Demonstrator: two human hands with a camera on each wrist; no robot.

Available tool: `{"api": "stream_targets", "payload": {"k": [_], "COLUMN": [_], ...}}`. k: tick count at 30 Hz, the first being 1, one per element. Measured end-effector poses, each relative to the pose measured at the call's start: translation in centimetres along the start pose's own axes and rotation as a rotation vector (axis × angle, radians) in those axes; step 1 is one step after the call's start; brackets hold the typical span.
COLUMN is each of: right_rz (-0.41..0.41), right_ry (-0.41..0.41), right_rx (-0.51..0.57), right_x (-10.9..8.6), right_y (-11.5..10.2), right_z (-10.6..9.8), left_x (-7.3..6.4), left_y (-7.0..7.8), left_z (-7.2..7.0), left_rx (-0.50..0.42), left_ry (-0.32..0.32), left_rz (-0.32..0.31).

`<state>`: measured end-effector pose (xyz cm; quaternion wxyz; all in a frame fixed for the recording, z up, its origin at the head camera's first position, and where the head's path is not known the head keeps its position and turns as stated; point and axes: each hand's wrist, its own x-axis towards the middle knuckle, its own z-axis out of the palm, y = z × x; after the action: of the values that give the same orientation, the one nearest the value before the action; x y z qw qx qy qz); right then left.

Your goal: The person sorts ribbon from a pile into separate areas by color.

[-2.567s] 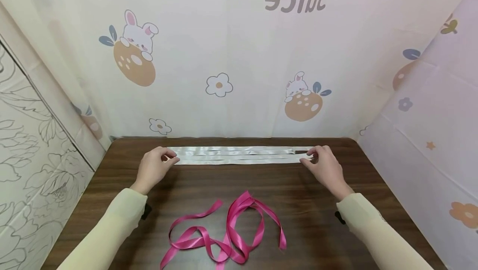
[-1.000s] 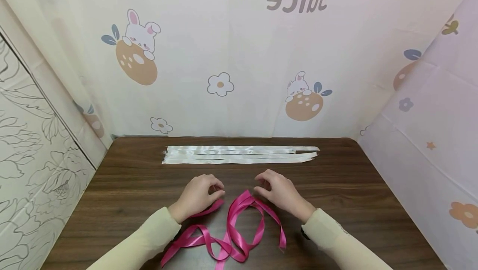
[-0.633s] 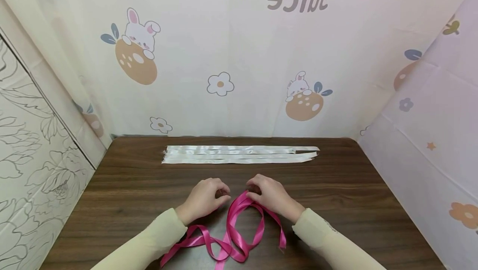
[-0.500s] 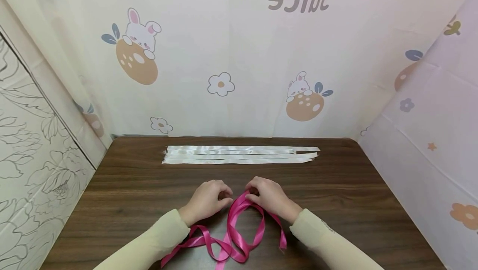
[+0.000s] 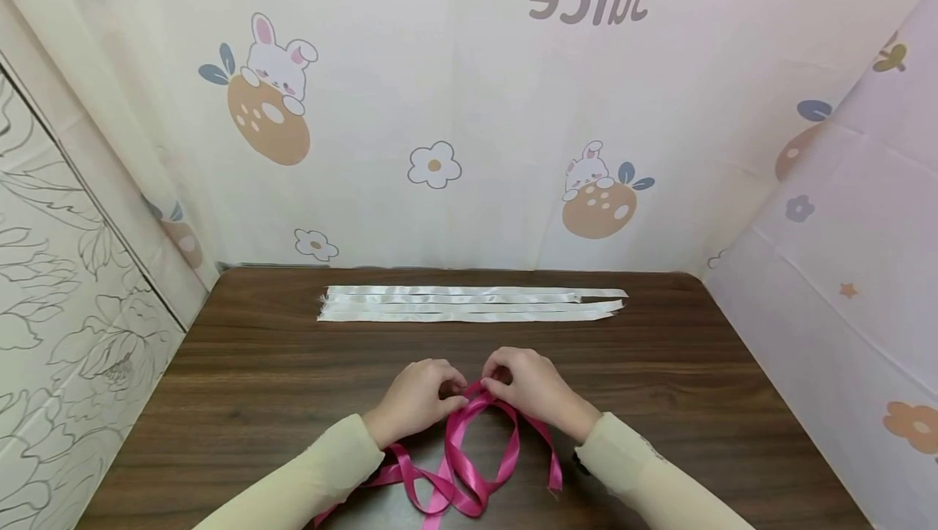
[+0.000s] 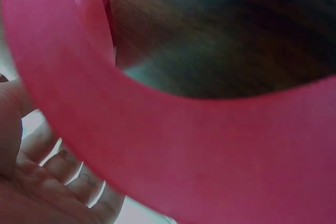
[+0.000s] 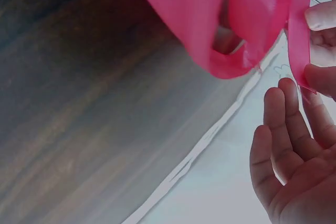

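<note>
A long pink satin ribbon [image 5: 469, 485] lies in loose loops on the dark wooden table. With thumb and forefinger, my right hand [image 5: 532, 384] pinches it close to one end; the right wrist view shows that end between the fingertips, the other fingers loosely spread. My left hand [image 5: 419, 398] grips the same stretch just to the left, its thumb and forefinger meeting on the ribbon. In the left wrist view a near loop of pink ribbon [image 6: 157, 124] hides the left fingertips. Part of the ribbon's left side is covered by the left forearm.
Several white satin ribbon strips [image 5: 454, 310] lie side by side along the back of the table [image 5: 249, 383], frayed at the left ends and uneven at the right. A printed curtain [image 5: 352, 66] hangs behind the table and along its sides.
Both hands have left the white strips' ends and come together at the pink ribbon. The right hand took hold first; the left has since moved right and pinched it, and its top has shifted slightly.
</note>
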<state>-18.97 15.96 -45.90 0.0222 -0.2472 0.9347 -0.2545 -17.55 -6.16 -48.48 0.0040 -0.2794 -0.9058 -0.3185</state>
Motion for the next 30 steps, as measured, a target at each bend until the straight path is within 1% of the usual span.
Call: {"api": "stream_targets", "payload": {"k": [5,8,12,15,23,30], "right_rz": [0.003,-0.004,-0.006,-0.009,-0.035,-0.02], "right_ry": [-0.005,-0.006,-0.006,0.001,0.061,0.143], "right_rx": [0.054,0.076,0.098,0.106,0.145,0.162], "right_x": [-0.1,-0.3,-0.6,-0.9,-1.6,-2.2], "right_y": [-0.1,-0.1,0.0,0.1,0.7,1.5], "right_z": [-0.6,-0.9,-1.6,-2.4,-5.0,-7.2], "left_x": [0.1,0.1,0.1,0.1,-0.2,-0.5], "left_y": [0.2,0.2,0.4,0.6,1.3,1.8], "left_z": [0.0,-0.2,-0.7,-1.3,-3.1,-4.8], "left_rx": [-0.02,-0.057,-0.113,-0.134,-0.164,-0.152], "left_ry": [0.006,0.001,0.006,0.019,0.025,0.04], "left_rz": [-0.002,-0.019,-0.038,-0.04,-0.014,-0.016]}}
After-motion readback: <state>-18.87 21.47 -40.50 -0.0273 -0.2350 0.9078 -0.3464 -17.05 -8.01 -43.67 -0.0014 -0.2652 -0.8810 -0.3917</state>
